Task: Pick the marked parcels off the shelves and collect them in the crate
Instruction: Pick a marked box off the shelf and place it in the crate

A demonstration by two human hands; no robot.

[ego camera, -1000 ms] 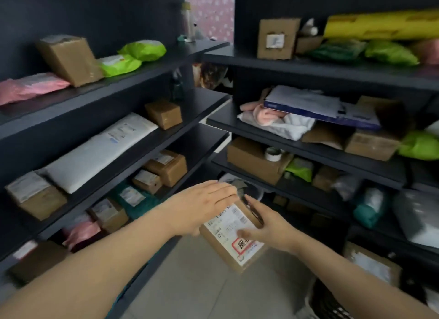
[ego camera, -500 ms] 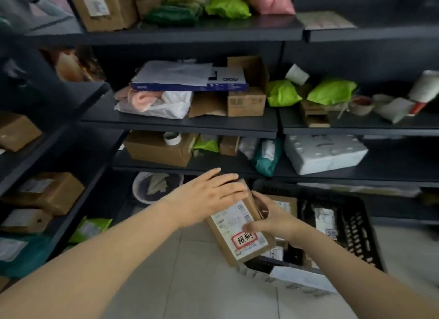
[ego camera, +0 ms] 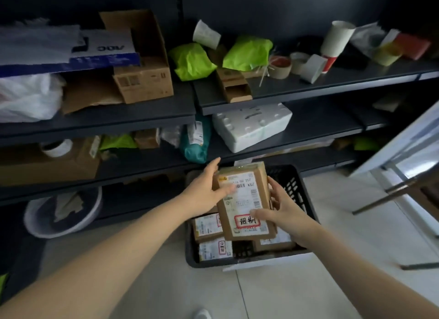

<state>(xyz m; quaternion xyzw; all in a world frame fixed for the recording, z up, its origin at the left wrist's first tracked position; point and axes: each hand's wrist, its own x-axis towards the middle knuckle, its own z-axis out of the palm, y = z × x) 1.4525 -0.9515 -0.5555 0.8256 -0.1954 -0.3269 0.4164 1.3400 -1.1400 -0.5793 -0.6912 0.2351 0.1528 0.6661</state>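
Left grip point(ego camera: 204, 191) pinches the stamped cardboard parcel point(ego camera: 244, 199) along its left edge, thumb across the label. Right grip point(ego camera: 283, 210) clasps the right edge, thumb beside the red stamp. Parcel is held tilted above the black crate point(ego camera: 298, 188), which stands on the floor just before the shelves point(ego camera: 154, 161). Labelled parcels point(ego camera: 206, 226) lie inside at near left. Far right wall shows bare mesh. Label print is blurred, and the crate's middle is hidden.

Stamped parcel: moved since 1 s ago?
Yes. The stamped parcel moved right, from left of the black crate to over it.
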